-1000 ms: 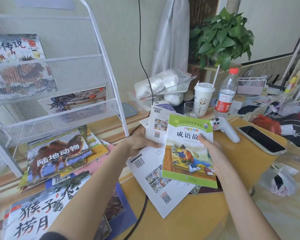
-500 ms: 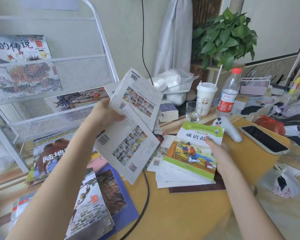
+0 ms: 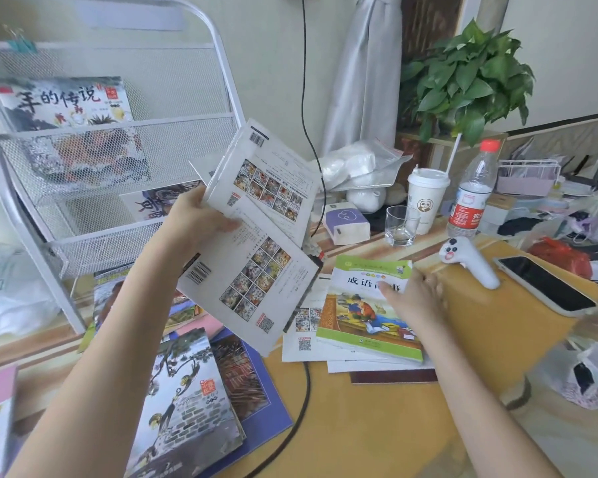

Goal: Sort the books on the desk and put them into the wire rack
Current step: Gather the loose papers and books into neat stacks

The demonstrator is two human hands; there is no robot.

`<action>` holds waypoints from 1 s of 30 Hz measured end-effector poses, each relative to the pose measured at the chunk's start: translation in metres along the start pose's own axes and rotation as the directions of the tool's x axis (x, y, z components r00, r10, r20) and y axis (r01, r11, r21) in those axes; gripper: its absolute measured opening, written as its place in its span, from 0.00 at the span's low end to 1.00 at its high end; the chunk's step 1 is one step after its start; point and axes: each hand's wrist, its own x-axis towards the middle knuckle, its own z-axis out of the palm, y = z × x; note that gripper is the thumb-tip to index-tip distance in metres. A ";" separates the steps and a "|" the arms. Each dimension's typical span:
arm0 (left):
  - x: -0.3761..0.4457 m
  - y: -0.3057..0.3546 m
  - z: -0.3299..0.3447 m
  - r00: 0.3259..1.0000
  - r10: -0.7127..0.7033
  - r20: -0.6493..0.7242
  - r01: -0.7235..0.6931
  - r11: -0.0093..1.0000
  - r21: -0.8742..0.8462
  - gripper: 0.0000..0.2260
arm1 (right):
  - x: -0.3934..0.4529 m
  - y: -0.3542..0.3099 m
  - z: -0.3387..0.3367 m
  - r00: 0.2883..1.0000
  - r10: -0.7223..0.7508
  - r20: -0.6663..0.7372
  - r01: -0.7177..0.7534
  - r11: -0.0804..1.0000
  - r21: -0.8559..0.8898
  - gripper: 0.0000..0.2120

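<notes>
Pale wall (image 3: 263,63) behind; grey curtain (image 3: 363,81) hangs beside dark wood panel (image 3: 425,25). Potted plant (image 3: 470,74) on small stand. Soft daylight.

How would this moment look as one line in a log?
left hand: holds white booklets aloft | right hand: rests on green book | wire rack: two books inside

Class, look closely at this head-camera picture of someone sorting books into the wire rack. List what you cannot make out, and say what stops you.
- Front covers of the white books in the left hand: head view, only their backs face us.
- Part of the green book title: right hand covers it.
- Papers under the green book: it hides all but their edges.
- Lower rack book: mesh and the white books hide most of it.
</notes>
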 end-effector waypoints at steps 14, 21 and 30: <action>0.010 -0.026 0.006 0.936 -0.299 0.186 0.208 0.895 0.396 0.23 | -0.052 -0.019 0.003 0.786 -0.463 0.409 0.564 0.809 -0.168 0.48; 0.007 -0.053 -0.001 0.823 -0.494 0.279 0.215 0.726 0.653 0.36 | -0.070 -0.025 0.011 0.764 -0.592 0.256 0.644 0.686 -0.337 0.32; -0.019 -0.072 0.026 0.938 -0.338 0.082 0.113 0.519 0.847 0.39 | -0.074 -0.021 -0.017 0.613 -0.700 -0.367 0.681 0.703 -0.204 0.23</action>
